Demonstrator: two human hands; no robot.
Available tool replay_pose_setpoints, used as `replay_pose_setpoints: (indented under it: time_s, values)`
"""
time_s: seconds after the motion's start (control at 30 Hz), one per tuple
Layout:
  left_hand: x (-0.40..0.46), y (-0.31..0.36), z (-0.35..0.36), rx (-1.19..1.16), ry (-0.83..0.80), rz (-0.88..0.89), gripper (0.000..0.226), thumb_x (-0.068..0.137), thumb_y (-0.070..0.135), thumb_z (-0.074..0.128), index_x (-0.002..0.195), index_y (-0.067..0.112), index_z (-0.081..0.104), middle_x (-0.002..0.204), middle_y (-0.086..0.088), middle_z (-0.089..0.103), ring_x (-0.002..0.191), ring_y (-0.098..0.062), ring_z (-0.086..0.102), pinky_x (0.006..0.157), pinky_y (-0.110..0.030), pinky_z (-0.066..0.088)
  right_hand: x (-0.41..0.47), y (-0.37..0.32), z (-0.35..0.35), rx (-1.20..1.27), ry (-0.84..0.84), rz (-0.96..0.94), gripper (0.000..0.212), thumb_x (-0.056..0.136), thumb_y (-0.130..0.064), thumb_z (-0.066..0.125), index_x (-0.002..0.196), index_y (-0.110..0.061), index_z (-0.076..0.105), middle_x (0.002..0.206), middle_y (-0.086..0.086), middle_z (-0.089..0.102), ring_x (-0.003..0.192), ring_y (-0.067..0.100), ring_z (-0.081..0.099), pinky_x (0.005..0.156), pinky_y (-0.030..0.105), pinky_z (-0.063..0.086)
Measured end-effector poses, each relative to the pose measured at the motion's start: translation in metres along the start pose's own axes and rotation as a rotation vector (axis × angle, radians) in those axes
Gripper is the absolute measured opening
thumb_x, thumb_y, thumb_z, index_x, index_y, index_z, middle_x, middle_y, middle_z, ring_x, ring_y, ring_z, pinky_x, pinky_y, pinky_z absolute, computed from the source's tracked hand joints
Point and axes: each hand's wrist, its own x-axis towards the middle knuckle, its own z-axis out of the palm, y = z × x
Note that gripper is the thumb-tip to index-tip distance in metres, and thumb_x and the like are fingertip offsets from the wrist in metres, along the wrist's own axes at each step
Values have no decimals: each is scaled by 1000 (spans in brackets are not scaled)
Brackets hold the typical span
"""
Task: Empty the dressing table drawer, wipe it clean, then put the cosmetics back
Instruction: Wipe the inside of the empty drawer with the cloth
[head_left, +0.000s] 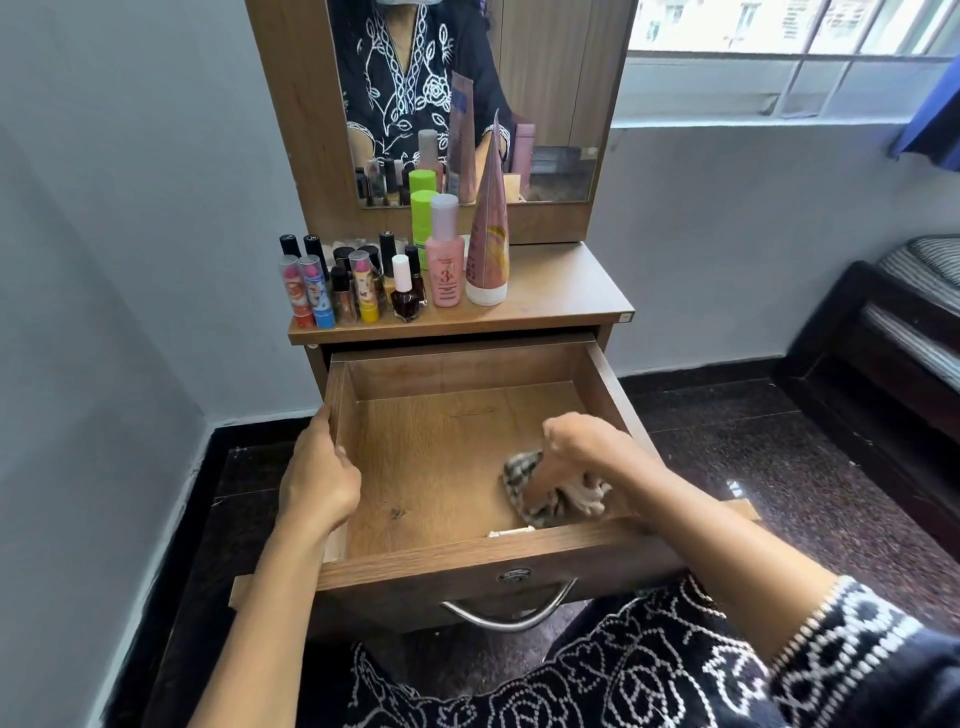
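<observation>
1. Drawer (457, 457): pulled well out of the dressing table (561, 291), its wooden floor bare except for the cloth and the right hand; a curved metal handle (511, 618) hangs below its front panel.
2. Left hand (319, 478): fingers curled over the top edge of the drawer's left wall, gripping it.
3. Right hand (582, 457): inside the drawer near the front right corner, fingers bent down around a checked cloth (540, 491) and pressing it against the drawer floor.
4. Cloth: bunched under the right hand, dark-and-light checks showing on the left, a pale fringe on the right, just behind the front panel.
5. Cosmetics: standing upright on the table top, above and behind the drawer. At the left, a tight cluster of lipsticks (311, 286) with clear caps and dark-capped tubes; in front, a nail polish bottle (404, 291) with a white cap.
6. To the right of the cluster: a pink bottle (444, 254), a green-capped bottle (423, 218) behind it, and a tall pink tube (488, 228) standing on its white cap.
7. Mirror (545, 104): fixed above the table top, reflecting the bottles and a dark embroidered garment.
8. Surroundings: a window (779, 52) at upper right, a bed (909, 322) at the right edge, dark speckled floor (753, 441).
</observation>
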Motion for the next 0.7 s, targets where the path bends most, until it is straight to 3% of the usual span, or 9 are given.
replay_pose_setpoints:
  time_s: [0.07, 0.13, 0.23, 0.4, 0.53, 0.63, 0.7]
  values:
    - [0, 0, 0, 4, 0, -1, 54, 98, 8, 34, 148, 17, 17, 151, -11, 28, 135, -31, 32, 106, -41, 33, -10, 2, 5, -47, 0, 10, 40, 65, -40, 82, 77, -10, 59, 73, 3, 58, 52, 16, 56, 33, 17, 41]
    - [-1, 0, -1, -1, 0, 3, 54, 97, 7, 34, 148, 16, 17, 151, -10, 27, 136, -30, 32, 106, -40, 32, -11, 5, 10, 21, 81, -1, 33, 66, -29, 82, 72, -11, 55, 75, 5, 58, 65, 20, 58, 45, 22, 45]
    - [-1, 0, -1, -12, -1, 8, 55, 97, 6, 35, 148, 16, 16, 152, -9, 26, 137, -29, 30, 107, -40, 31, -1, 9, 8, 255, 271, 19, 24, 74, -14, 68, 95, -7, 59, 102, 11, 64, 92, 27, 63, 65, 28, 47]
    - [0, 2, 0, -7, 9, -11, 56, 97, 6, 36, 148, 18, 16, 152, -9, 26, 136, -30, 31, 106, -41, 33, 32, -5, -13, 328, 480, 16, 34, 78, -16, 67, 109, -7, 57, 114, 15, 60, 105, 33, 58, 76, 34, 49]
    - [0, 2, 0, -5, 16, -18, 56, 97, 6, 37, 148, 19, 17, 151, -8, 27, 135, -30, 33, 105, -41, 35, 36, -40, -13, 113, 389, -243, 37, 77, -18, 69, 114, -16, 63, 113, 10, 63, 101, 28, 61, 83, 38, 55]
    - [1, 0, 0, -1, 16, -3, 56, 97, 7, 36, 148, 20, 17, 151, -8, 28, 135, -30, 33, 105, -40, 34, 16, -58, 6, -156, 184, -468, 42, 72, -18, 77, 111, -23, 67, 107, 1, 68, 91, 20, 64, 71, 26, 55]
    - [1, -1, 1, -6, 13, 14, 55, 98, 8, 35, 148, 20, 17, 151, -9, 28, 135, -30, 33, 105, -39, 34, 5, -47, 17, -188, 107, -506, 41, 70, -11, 79, 108, -23, 69, 106, -1, 69, 80, 17, 64, 56, 17, 50]
